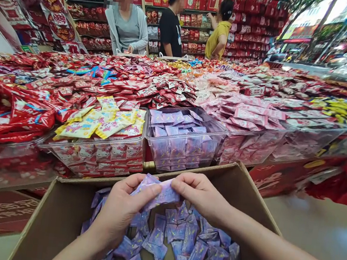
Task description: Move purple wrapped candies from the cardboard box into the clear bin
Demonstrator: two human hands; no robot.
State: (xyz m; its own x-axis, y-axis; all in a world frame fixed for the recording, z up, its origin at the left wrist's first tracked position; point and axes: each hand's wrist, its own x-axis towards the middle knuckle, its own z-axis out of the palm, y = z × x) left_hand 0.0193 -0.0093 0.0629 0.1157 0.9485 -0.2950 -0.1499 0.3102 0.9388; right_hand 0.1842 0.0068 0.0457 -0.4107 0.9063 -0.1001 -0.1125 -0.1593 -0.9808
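Observation:
Above an open cardboard box, my left hand pinches purple candy packets between thumb and fingers. My right hand grips the right end of the same packets. Many loose purple packets lie scattered on the bottom of the box, with brown cardboard showing between some of them. Just beyond the box, a clear plastic bin holds purple packets stacked in rows, its upper layer lower toward the back.
Left of that bin stands one with yellow and pink packets; pink packets fill the one at right. Red packets heap at far left. Three people stand behind the candy display, before shelves of red goods.

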